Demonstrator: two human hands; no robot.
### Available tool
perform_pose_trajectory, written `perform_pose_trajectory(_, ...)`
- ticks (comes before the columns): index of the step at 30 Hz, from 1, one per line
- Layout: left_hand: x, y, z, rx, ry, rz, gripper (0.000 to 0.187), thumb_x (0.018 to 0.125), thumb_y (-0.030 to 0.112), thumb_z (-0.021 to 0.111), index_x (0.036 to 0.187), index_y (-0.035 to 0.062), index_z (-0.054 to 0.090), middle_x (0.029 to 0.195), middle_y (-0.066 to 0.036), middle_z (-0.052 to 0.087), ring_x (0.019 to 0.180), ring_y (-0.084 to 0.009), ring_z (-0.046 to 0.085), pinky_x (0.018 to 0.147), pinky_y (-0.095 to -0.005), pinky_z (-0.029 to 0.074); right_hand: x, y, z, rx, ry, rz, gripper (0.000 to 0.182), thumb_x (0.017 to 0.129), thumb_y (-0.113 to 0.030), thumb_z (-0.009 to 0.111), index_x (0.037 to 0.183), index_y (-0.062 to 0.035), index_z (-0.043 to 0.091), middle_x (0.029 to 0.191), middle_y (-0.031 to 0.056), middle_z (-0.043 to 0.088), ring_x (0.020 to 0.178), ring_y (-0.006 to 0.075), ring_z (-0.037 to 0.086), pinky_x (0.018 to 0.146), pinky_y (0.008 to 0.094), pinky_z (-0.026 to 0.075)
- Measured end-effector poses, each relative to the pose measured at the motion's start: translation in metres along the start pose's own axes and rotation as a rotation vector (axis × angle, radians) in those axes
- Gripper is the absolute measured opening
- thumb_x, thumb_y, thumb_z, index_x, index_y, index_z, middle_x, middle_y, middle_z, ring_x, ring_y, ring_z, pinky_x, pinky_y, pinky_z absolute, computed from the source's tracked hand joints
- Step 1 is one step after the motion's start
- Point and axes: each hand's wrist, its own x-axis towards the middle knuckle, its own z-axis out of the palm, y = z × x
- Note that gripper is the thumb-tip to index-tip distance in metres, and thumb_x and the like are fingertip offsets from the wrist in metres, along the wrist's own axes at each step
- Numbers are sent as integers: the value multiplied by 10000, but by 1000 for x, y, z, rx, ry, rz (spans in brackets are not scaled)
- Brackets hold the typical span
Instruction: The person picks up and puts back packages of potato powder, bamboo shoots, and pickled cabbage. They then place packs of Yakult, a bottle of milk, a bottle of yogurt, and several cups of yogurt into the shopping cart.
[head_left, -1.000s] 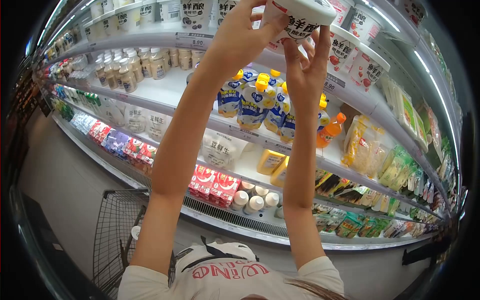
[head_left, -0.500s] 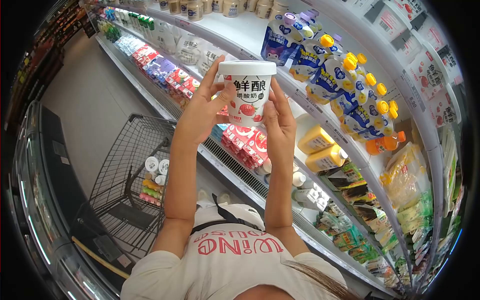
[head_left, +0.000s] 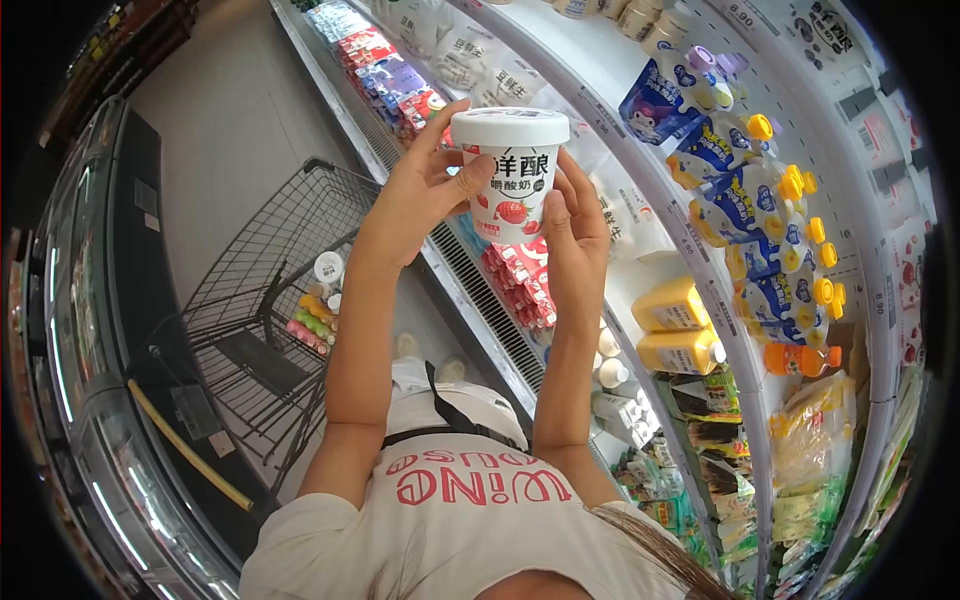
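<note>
A white yogurt tub (head_left: 518,185) with strawberries and dark lettering on its side is held upright in front of my chest. My left hand (head_left: 425,195) grips its left side, the thumb lying across the front. On the right side, my right hand (head_left: 578,215) holds it with the thumb near the lower front edge. The white lid faces up, partly visible from above. Behind the tub are stacked red cartons (head_left: 520,285) on the lower shelf.
A wire shopping cart (head_left: 285,200) containing several small bottles and tubs stands at left. Refrigerated shelves (head_left: 610,130) run along the right, with pouches (head_left: 750,205), yellow bottles (head_left: 675,305) and an orange bottle (head_left: 800,359). A glass-fronted cooler (head_left: 90,390) lines the far left.
My view has turned, so the shelves and pouches appear shifted right and lower. The yogurt tub stays between both hands, its lid top now showing a little more.
</note>
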Motion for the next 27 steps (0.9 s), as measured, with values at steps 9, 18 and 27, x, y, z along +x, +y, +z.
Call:
perform_pose_trajectory(9, -8, -50, -147, 193, 395, 118, 1025, 654, 262, 882, 1381, -55, 232, 1238, -196, 492, 1083, -260, 542, 829, -350, 507, 44, 127, 117, 55, -406, 86, 394, 973, -181, 525, 1338, -37, 487, 1160, 100, 618, 1013, 127, 570, 808, 259, 466)
perform_pose_trajectory(18, -55, -192, -307, 289, 591, -414, 1031, 610, 143, 851, 1403, -56, 222, 1162, -162, 523, 978, -219, 601, 644, -285, 557, 4, 361, 200, 16, -841, 424, 351, 972, -28, 403, 1307, -43, 508, 1207, 38, 575, 1104, 111, 512, 959, 249, 391)
perform_pose_trajectory(27, -76, -310, -333, 699, 733, -478, 1020, 471, 306, 839, 1281, -50, 332, 1206, -252, 417, 1190, -377, 382, 996, -446, 360, -56, 460, 195, -267, -791, 638, 515, 831, 13, 427, 1311, -134, 540, 1230, 199, 596, 1179, 329, 550, 974, 351, 422)
